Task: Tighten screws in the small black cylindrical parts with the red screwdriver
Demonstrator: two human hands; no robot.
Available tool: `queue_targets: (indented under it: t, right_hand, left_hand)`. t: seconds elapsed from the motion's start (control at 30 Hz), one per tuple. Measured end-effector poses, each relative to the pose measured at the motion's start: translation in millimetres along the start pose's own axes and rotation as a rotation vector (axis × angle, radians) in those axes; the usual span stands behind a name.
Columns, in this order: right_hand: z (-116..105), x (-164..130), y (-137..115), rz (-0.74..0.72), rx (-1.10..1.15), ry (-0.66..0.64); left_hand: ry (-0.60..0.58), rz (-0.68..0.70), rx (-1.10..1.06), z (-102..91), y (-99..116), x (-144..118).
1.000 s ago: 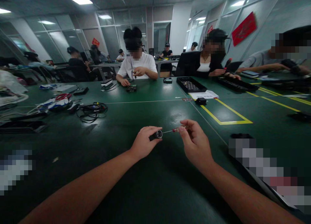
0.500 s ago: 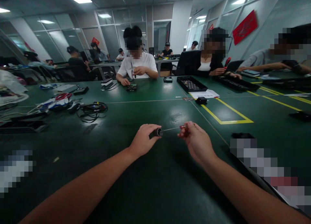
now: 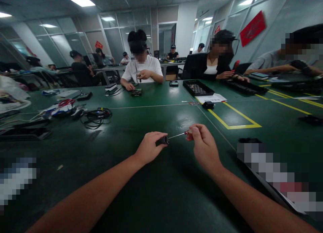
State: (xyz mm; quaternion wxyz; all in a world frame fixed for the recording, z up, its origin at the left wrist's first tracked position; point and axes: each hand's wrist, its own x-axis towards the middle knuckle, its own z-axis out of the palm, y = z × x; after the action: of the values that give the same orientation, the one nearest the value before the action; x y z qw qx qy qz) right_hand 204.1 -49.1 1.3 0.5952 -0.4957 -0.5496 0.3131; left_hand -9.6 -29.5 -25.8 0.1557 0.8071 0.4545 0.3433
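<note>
Over the middle of the green bench (image 3: pixel 141 101), toward its near edge, the left hand (image 3: pixel 149 148) is wrapped around a small black cylinder (image 3: pixel 162 140) with a bright rim at its open end, and the right hand (image 3: pixel 205 146) pinches the red handle of a thin screwdriver (image 3: pixel 179 135) between thumb and fingertips, its metal shaft reaching leftward so the tip meets the cylinder's end — whether it sits inside cannot be told. Both hands are held just above the surface, near each other but not touching. The likeliest trouble, as I judge it, is the tip slipping off the small end face, since the shaft is long and slender and is steered only from its far end; a slip could jab the left fingers or knock the cylinder loose. The cylinder looks short, dark and smooth — little to grip. A tangle of black cables (image 3: pixel 95 115) lies well apart toward the left edge.
</note>
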Motion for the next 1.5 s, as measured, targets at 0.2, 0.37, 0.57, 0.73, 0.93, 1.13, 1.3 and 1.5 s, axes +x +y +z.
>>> queue_targets:
  t: [0.2, 0.37, 0.57, 0.73, 0.93, 1.13, 1.3, 1.5]
  right_hand:
    - [1, 0, 6, 0.009, -0.090, -0.065]
    - [-1, 1, -2, -0.020, -0.028, 0.041]
    - [-3, -2, -13, -0.067, 0.021, 0.075]
    - [-4, -1, -14, -0.053, 0.034, 0.058]
    - [-3, -1, -13, -0.056, 0.074, 0.042]
    - [-3, -3, -14, -0.056, 0.076, 0.023]
    - [-4, -3, -14, -0.057, 0.063, 0.017]
    - [-5, -4, -13, -0.051, 0.097, -0.009]
  left_hand:
    - [-0.011, -0.033, 0.019, 1.6, -3, 0]
    - [-0.153, 0.013, 0.043, -2.7, -1, 0]
    - [-0.222, -0.026, 0.126, -12.3, 2, 8]
    - [-0.343, -0.088, 0.223, -15.7, 4, 19]
    - [-0.385, -0.073, 0.356, -7.4, 4, 33]
    - [-0.385, -0.076, 0.374, -3.9, 3, 41]
    - [-0.398, -0.045, 0.368, -2.2, 0, 46]
    - [-0.347, -0.215, 0.143, -26.6, -16, 47]
